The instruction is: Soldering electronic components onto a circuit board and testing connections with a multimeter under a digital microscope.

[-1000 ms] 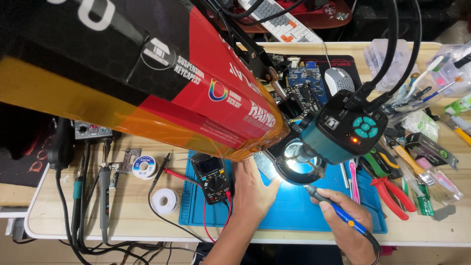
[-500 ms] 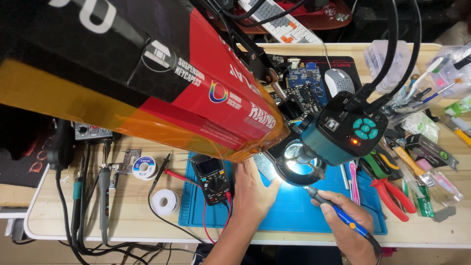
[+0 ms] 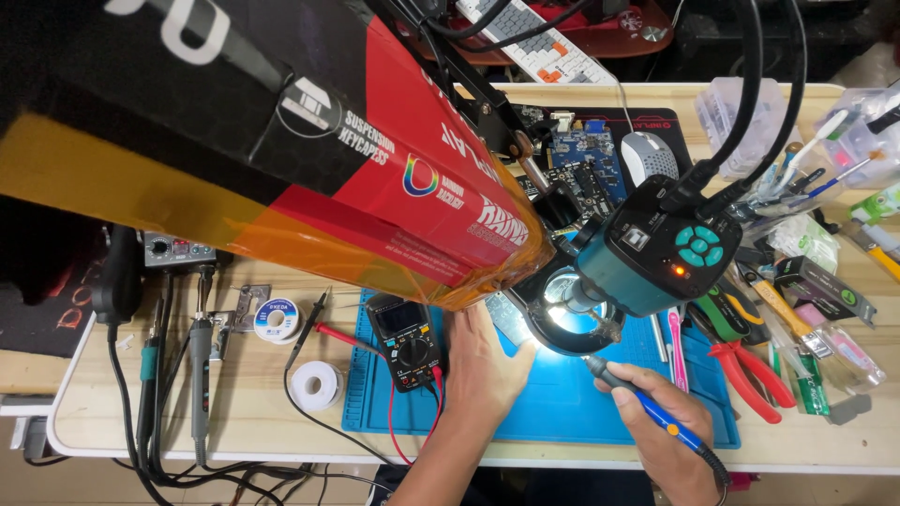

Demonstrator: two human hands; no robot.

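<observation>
Overhead, a head-worn camera looks down on a crowded electronics bench. The right hand point(image 3: 667, 433) is clamped around a blue-handled soldering iron point(image 3: 647, 405), held like a pen near the front edge of a blue work mat point(image 3: 562, 403). The iron's long axis runs diagonally: its cord end sits near and to the right, by the wrist, and its dark tip points far and to the left, toward the bright pool of light under the ring lamp of a teal microscope camera point(image 3: 656, 253). The left hand point(image 3: 487, 361) lies flat on the mat with fingers together, reaching toward that same lit spot; it seems to be steadying a small part, though the lamp hides what lies under the fingertips.

To work well here, the tip would best stay within the lit circle, the right wrist braced on the mat, and the left fingers kept clear of the hot tip.

A black multimeter point(image 3: 405, 333) with red leads sits just left of the left hand. Red-handled pliers point(image 3: 750, 370) lie to the right. A large red, black and orange box point(image 3: 281, 159) fills the upper left of the view.
</observation>
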